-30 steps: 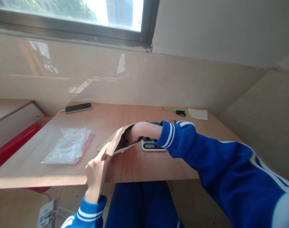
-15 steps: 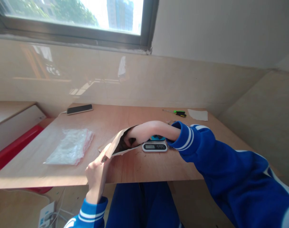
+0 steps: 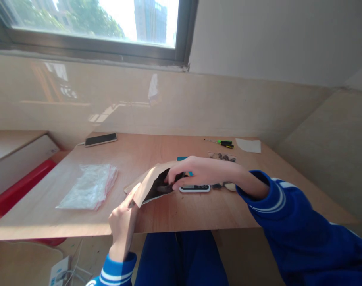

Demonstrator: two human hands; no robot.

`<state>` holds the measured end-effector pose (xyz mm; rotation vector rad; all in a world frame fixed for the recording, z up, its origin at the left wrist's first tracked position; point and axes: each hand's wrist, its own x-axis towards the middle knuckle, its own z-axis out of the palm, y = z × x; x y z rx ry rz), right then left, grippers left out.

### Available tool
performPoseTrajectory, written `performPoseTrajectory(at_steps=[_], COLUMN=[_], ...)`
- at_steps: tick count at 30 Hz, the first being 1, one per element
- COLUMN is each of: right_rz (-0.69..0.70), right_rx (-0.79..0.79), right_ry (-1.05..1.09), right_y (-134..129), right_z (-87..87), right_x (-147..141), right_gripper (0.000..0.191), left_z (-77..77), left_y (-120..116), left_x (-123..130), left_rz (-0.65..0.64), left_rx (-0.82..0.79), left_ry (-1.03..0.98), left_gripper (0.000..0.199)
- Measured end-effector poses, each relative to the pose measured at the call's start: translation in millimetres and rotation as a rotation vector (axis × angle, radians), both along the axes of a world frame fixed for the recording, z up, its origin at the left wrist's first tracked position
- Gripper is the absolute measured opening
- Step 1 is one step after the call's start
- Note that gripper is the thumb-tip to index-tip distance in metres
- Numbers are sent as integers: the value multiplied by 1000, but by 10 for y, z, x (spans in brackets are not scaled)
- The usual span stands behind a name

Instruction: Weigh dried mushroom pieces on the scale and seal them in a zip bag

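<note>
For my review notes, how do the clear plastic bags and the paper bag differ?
The plastic bags are see-through with reddish edges; the paper bag is brown and opaque. The plastic bags lie flat on the table, untouched, while the paper bag is held open by the left hand. Both are bags.
</note>
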<state>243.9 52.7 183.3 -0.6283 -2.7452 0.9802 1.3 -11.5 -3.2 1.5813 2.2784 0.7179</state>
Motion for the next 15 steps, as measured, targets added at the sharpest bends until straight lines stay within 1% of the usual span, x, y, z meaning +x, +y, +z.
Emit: performPoseTrajectory(at_steps=[1, 3, 5, 6, 8, 10, 11, 13, 15], right_rz=[-89, -326, -587, -667, -710, -696, -687, -667, -645], right_rx=[-17, -8, 106, 179, 324, 448, 500, 579, 616], right_ry=[86, 273, 349, 307, 106, -127, -227, -378, -459], right_y=[-20, -25, 41, 102, 261, 432, 507, 616, 653], right_z=[-25, -134, -332, -459, -730, -970, -1061, -1171, -1191], right_x=[123, 385, 602, 671, 712, 638, 575, 445, 368], right_gripper=[17, 22, 22, 20, 17, 17, 18, 19, 19], left_z=[-8, -13, -4, 4, 18, 26, 28, 33, 41], left_y=[10, 40, 81, 101, 132, 144, 143, 127, 106], left_x=[-4, -8, -10, -12, -19, -29, -32, -31, -21], left_rz=[2, 15, 33, 42, 49, 49, 47, 44, 50], left_rx=[13, 33, 35, 33, 34, 41, 43, 43, 37], left_ry=[6, 37, 79, 94, 93, 76, 70, 70, 73], left_gripper=[33, 37, 41, 41, 41, 38, 37, 37, 40])
